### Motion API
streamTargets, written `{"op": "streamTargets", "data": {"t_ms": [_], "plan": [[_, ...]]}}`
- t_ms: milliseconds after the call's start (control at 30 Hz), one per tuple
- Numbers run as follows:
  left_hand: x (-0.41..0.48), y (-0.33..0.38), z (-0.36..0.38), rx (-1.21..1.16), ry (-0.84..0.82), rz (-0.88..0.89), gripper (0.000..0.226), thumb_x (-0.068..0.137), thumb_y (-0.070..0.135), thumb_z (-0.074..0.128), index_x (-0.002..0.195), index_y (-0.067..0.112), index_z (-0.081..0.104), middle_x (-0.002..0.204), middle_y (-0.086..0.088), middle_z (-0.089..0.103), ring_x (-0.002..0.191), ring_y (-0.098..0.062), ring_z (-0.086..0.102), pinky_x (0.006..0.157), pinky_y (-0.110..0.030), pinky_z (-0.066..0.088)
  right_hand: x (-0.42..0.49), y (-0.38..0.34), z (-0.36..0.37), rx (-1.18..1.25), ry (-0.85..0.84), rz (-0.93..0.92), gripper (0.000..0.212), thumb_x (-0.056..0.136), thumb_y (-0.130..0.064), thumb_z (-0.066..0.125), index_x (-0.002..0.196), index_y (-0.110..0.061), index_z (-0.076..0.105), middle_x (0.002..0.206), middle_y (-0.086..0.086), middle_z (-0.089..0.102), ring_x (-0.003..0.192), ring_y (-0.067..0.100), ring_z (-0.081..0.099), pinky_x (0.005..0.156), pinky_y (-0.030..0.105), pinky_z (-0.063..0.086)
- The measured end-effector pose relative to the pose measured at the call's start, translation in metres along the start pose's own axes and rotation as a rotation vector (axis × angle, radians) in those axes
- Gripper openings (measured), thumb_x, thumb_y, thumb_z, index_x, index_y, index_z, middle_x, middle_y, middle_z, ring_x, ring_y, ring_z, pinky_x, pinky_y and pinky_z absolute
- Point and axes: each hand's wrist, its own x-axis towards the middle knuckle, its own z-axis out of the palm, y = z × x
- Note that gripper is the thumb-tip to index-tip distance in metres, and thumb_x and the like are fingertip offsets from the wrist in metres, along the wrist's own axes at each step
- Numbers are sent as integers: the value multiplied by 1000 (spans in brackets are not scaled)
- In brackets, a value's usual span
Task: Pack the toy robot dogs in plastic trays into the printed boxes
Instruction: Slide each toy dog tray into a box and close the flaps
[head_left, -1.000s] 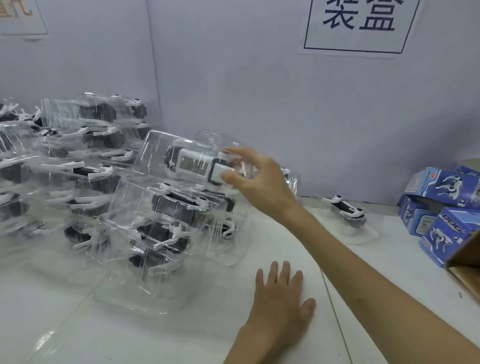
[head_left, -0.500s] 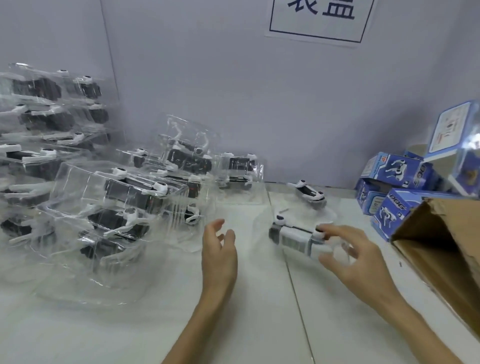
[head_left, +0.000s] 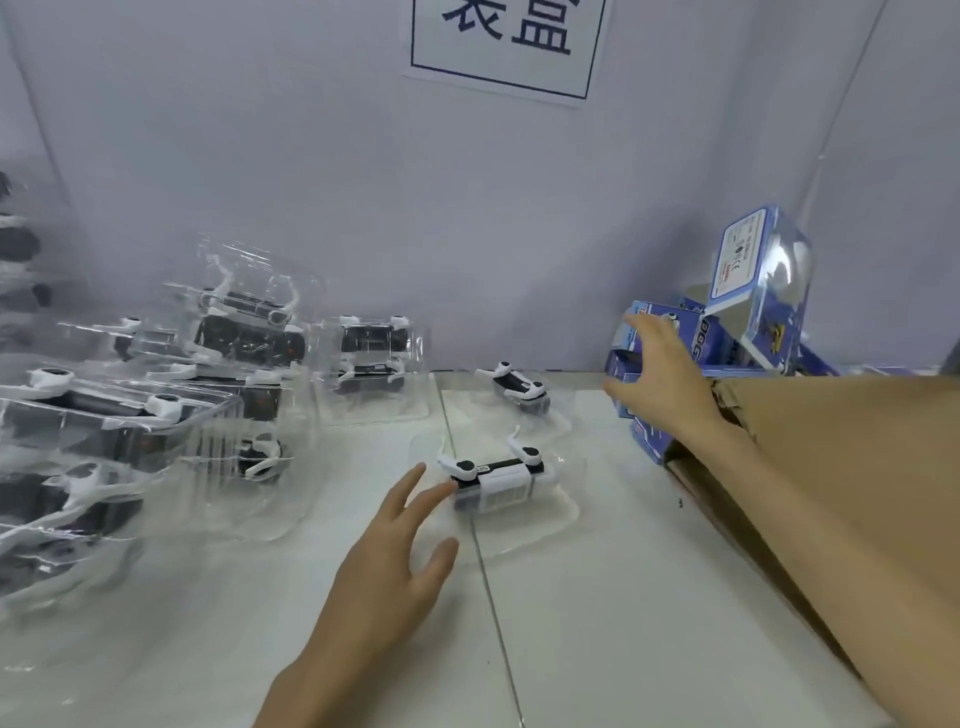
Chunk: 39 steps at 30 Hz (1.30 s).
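Observation:
A black-and-white toy robot dog (head_left: 496, 480) lies in its clear plastic tray (head_left: 540, 525) on the white table, near the middle. My left hand (head_left: 395, 566) is spread open, its fingertips touching the tray's left end beside the dog. My right hand (head_left: 660, 374) reaches to the right with fingers spread, at the pile of blue printed boxes (head_left: 675, 332); it holds nothing. Another dog in a tray (head_left: 519, 387) lies behind the first.
Stacks of clear trays with dogs (head_left: 156, 395) fill the left side of the table. A brown cardboard carton (head_left: 831, 467) stands open at the right edge. One blue box (head_left: 758, 275) leans high against the wall. A printed sign (head_left: 506, 47) hangs above.
My right hand let go of the dog in its tray on the table and moved right to the blue boxes. My left hand slid forward to touch the tray.

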Motion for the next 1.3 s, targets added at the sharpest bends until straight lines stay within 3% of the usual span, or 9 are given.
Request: {"op": "streamTargets", "data": {"t_ms": [133, 267, 467, 567, 700, 867, 1000, 1133, 1300], "plan": [[-3, 0, 6, 37, 11, 4, 47, 97, 31, 61, 136, 48, 44, 157, 34, 13, 114, 2, 57, 87, -29, 52, 50, 33, -5, -466, -37, 46, 94, 80, -36, 80, 152, -12, 25, 154, 16, 30, 138, 37, 36, 102, 52, 40], [-2, 4, 11, 22, 62, 47, 37, 93, 27, 66, 110, 52, 44, 153, 30, 22, 92, -6, 66, 81, -31, 55, 76, 62, 7, -725, -134, 152, 115, 80, -50, 78, 157, -8, 4, 161, 23, 17, 147, 41, 23, 113, 53, 31], [3, 9, 11, 71, 127, 179, 28, 72, 55, 55, 93, 45, 40, 128, 32, 43, 74, 3, 54, 59, -19, 51, 104, 73, 16, -896, 23, 162, 88, 80, -49, 78, 142, -7, 33, 137, 17, 44, 128, 32, 46, 99, 44, 47], [6, 11, 6, 57, 157, 242, 24, 70, 48, 62, 85, 39, 46, 105, 24, 51, 66, 0, 52, 53, -6, 41, 111, 59, 1, -611, 105, 143, 85, 75, -55, 79, 133, -4, 44, 135, 21, 44, 123, 39, 48, 94, 49, 49], [4, 15, 9, -18, 113, 255, 22, 74, 48, 64, 89, 43, 49, 105, 20, 52, 73, -7, 57, 63, -7, 43, 107, 19, -38, -133, 281, 75, 63, 76, -43, 77, 123, -7, 53, 124, 14, 49, 112, 33, 54, 83, 39, 48], [-2, 19, 5, -47, 53, 260, 22, 79, 45, 68, 88, 50, 48, 111, 15, 52, 81, -8, 59, 69, -11, 44, 47, -38, -70, 507, 286, 35, 61, 71, -42, 84, 120, -17, 57, 111, 0, 61, 94, 21, 62, 73, 35, 52], [-5, 20, 2, -48, 14, 231, 15, 83, 50, 65, 89, 49, 51, 114, 16, 49, 82, -6, 58, 69, -11, 43, -38, -70, -56, 1151, 167, 87, 33, 67, -49, 76, 93, -29, 71, 79, -2, 73, 65, 17, 70, 58, 31, 59], [-5, 24, 0, -134, 65, 132, 24, 81, 61, 58, 99, 45, 59, 119, 18, 49, 81, -12, 59, 67, -13, 42, -79, -81, -15, 1438, 3, 227, 44, 71, -33, 77, 107, -11, 62, 79, 0, 69, 62, 17, 62, 62, 38, 62], [-1, 28, -6, -341, 230, 28, 48, 75, 62, 60, 117, 41, 53, 121, 21, 57, 89, -11, 61, 71, -15, 44, -92, -87, 15, 1643, -21, 280, 36, 78, -35, 63, 109, -18, 63, 94, 4, 73, 72, 22, 67, 62, 39, 60]]}}
